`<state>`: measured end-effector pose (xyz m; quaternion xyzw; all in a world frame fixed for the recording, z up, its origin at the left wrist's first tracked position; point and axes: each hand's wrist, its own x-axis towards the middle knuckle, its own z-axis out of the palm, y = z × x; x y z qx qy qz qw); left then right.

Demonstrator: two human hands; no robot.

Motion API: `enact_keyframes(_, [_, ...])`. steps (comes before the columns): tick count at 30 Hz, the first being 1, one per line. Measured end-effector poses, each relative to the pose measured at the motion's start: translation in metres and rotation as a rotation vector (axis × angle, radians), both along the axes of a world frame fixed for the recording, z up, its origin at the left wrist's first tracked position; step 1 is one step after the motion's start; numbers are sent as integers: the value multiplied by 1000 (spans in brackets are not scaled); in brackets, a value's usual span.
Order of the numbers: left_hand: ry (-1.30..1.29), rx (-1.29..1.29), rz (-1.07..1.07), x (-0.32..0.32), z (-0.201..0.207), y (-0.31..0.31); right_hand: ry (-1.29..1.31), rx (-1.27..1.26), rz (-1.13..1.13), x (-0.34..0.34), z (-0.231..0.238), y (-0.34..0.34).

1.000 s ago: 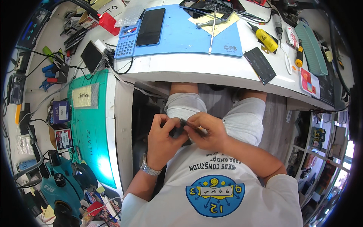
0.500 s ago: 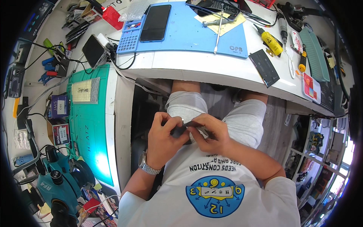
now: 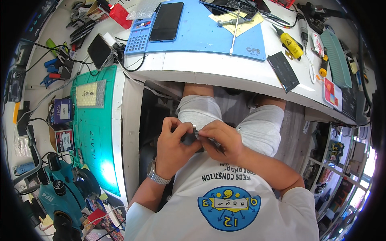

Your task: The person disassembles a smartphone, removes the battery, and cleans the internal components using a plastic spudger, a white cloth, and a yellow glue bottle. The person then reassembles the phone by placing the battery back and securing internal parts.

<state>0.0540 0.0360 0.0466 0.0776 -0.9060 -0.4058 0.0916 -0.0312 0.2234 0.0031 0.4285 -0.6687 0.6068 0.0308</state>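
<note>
Over my lap, my left hand (image 3: 173, 138) is closed, thumb and forefinger pinching a small dark flat part (image 3: 189, 139) with a bright metallic bit at its upper end. My right hand (image 3: 223, 139) meets it from the other side, its fingers closed on a thin dark strip (image 3: 217, 147) that pokes out below the fingers. Both sets of fingertips nearly touch. Most of what they hold is hidden, and its exact kind cannot be made out.
Ahead, a white bench carries a blue mat (image 3: 201, 36) with a dark phone (image 3: 167, 22), a screwdriver (image 3: 235, 32), a yellow bottle (image 3: 290, 45) and a black battery (image 3: 283, 72). At left are a green mat (image 3: 96, 132) and a teal microscope (image 3: 60, 188).
My right fingers have closed in and turned over the part; the thin dark strip below them shows more now. My left hand has hardly moved. The view has shifted slightly.
</note>
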Motion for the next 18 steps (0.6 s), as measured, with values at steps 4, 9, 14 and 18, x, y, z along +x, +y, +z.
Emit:
enact_keyframes(4, [-22, 19, -15, 1, 1, 0, 29, 95, 48, -3, 5, 7])
enact_keyframes(9, [-16, 1, -9, 2, 0, 1, 55, 98, 75, -4, 16, 13])
enact_keyframes(14, [5, 0, -6, 4, 0, 0, 163, 47, 79, -5, 11, 13])
enact_keyframes(18, [-21, 25, -9, 6, 2, 1, 249, 33, 59, -5, 14, 11])
